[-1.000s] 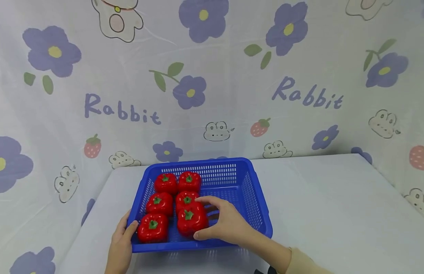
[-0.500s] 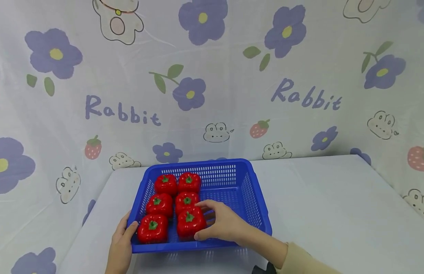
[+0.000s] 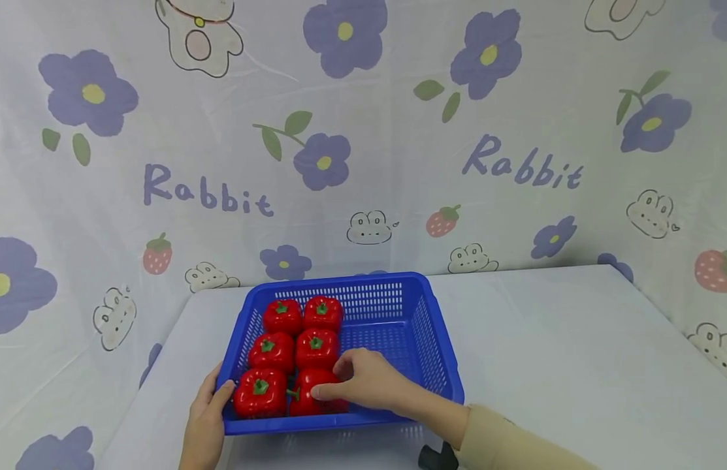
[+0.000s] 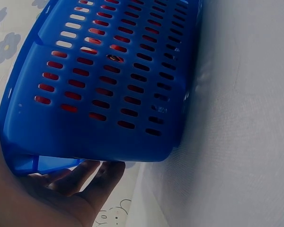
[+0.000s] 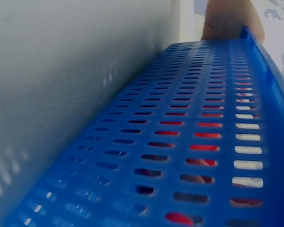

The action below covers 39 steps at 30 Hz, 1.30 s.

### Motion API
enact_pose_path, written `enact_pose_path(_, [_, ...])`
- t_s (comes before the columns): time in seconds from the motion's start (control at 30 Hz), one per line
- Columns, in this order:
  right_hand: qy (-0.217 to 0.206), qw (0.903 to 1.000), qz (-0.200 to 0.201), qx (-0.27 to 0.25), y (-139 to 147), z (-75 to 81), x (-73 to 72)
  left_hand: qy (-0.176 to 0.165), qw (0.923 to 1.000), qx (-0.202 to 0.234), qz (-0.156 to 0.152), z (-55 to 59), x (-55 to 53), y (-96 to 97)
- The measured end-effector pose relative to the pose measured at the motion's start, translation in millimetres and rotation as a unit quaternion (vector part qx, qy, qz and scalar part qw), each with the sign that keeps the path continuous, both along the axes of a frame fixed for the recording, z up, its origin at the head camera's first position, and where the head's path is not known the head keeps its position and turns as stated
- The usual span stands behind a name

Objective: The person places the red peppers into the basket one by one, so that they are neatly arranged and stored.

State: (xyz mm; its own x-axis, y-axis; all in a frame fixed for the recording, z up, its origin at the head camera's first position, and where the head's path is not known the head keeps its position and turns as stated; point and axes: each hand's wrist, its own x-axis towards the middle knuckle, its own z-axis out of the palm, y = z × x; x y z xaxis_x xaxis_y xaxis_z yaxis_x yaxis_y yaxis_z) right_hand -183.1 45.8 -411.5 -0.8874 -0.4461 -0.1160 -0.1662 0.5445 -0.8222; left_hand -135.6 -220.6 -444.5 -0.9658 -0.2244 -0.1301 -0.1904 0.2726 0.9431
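Note:
A blue plastic basket [image 3: 445, 346] stands on the white table and holds several shiny red bell peppers with green stems, set in two columns on its left side. My left hand [image 3: 204, 414] grips the basket's left rim near the front corner, thumb on top; the left wrist view shows its fingers [image 4: 104, 182] beyond the rim. With curled fingers and thumb, my right hand [image 3: 375, 384] holds the front pepper [image 3: 307, 405] of the right column. That pepper lies on its side, stem towards the left, partly hidden by the hand. The other peppers, such as the front left one [image 3: 260, 393], sit stem up.
The basket's right part shows its bare slotted floor [image 3: 383, 339]. White tabletop [image 3: 545, 352] extends to the right. Behind the table hangs a white cloth [image 3: 387, 163] printed with flowers and rabbits. A small black object [image 3: 438, 457] is by the right sleeve.
The front right pepper has gone from upright to lying on its side, stem leftward. My right hand has shifted slightly left with it. The left hand keeps its hold on the rim.

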Motion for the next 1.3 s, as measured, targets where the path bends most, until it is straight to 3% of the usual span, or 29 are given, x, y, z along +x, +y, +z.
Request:
enact_pose_path(0.1, [0.031,0.9995,0.005,0.008,-3,-0.4,-1.2,0.001,1.0000,0.004,0.001,-0.9,0.4,-1.6])
enact_pose_path(0.2, [0.072,0.9970,0.022,-0.018,-3,0.7,-1.6,0.005,1.0000,0.007,-0.004,-1.6,0.4,-2.3])
enact_pose_path(0.33, [0.122,0.9884,0.080,-0.042,-1,2.8,-1.7,0.010,0.9999,0.002,-0.005,-0.3,0.8,-2.6])
enact_pose_path(0.43, [0.144,0.9820,0.121,-0.013,-1,3.9,-0.7,0.010,0.9999,-0.001,-0.004,1.0,0.8,-1.7])
enact_pose_path(0.63, [0.167,0.9732,0.149,0.056,-3,6.9,2.1,0.007,1.0000,-0.002,-0.005,0.7,0.8,-1.0])
enact_pose_path(0.93, [0.209,0.9468,0.204,0.135,-4,9.8,0.2,0.003,1.0000,-0.007,-0.003,-0.7,0.2,-1.5])
enact_pose_path(1.3, [0.205,0.9421,0.226,0.140,0,8.6,-3.9,0.009,0.9999,-0.007,-0.004,0.7,1.2,-0.2])
